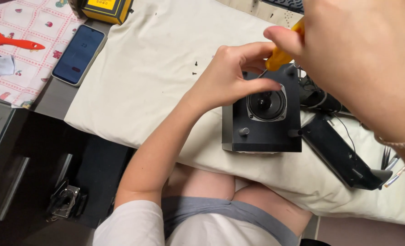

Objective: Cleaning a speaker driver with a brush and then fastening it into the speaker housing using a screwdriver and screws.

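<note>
1. The right hand (366, 64) is closed in a grip on a yellow-handled screwdriver (282, 52), thumb and fingers wrapped round the handle; the shaft and tip are hidden behind the hands.
2. The left hand (232, 77) is partly curled, fingertips pinched together at the upper rim of the speaker cone (266, 104); whether it has anything between the fingers I cannot tell.
3. The black speaker box (261, 130) lies face up near the front edge of the cloth-covered counter (157, 59), just over the person's lap. It looks stiff and fairly heavy for its bulk, with smooth, possibly slippery panels.
4. The cone at its middle looks thin and easily dented, so the safe places to hold it are the box's side walls and corners, not the round driver or the small knob (244, 131) on the front.
5. A loose black panel (341, 155) with trailing wires lies just beside the box on its right.
6. A few tiny dark screws (195, 68) lie on the cloth behind the left hand, small enough to roll away.
7. Towards the back left corner lie a phone (78, 54), a yellow box (107, 9) and a red-handled brush (13, 42).
</note>
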